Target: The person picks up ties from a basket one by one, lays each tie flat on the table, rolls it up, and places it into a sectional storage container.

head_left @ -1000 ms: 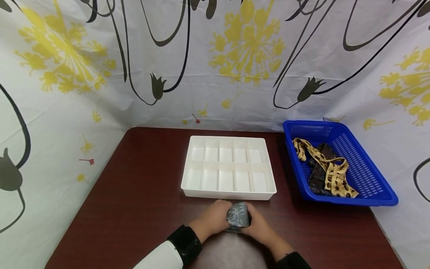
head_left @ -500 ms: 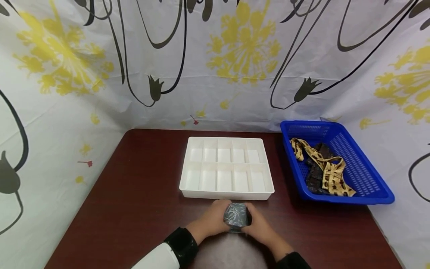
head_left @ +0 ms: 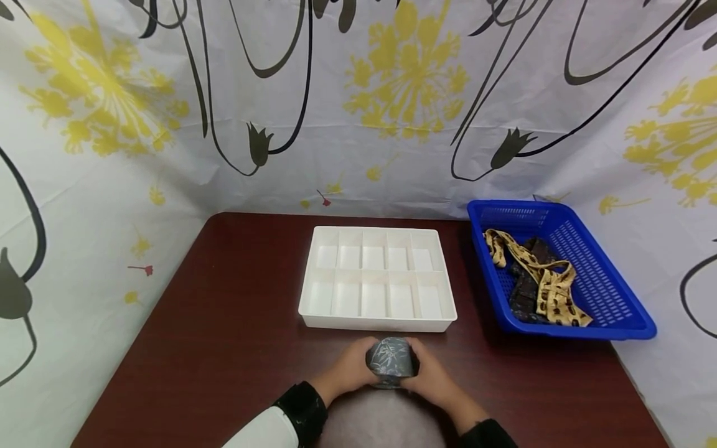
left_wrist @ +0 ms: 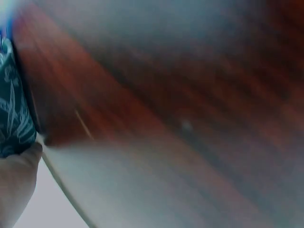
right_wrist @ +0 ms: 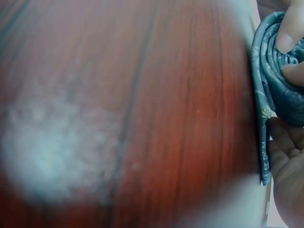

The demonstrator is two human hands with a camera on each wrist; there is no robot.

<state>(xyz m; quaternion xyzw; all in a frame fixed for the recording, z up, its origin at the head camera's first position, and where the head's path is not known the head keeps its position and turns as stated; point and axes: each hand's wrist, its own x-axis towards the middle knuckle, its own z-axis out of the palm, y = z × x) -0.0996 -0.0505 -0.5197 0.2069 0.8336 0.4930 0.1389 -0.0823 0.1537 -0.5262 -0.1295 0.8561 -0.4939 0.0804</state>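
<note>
Just before the white tray (head_left: 378,277), your left hand (head_left: 350,368) and right hand (head_left: 434,379) clasp a rolled patterned cloth (head_left: 391,361) on the bench (head_left: 224,336).

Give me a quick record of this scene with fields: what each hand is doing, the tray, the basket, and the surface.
left hand: grips the rolled grey patterned tie from its left
right hand: grips the same roll from its right
white tray: ten compartments, all bare, just beyond the hands
blue basket: right of the tray, holds a leopard-print tie over dark ties
table: dark red wood
</note>
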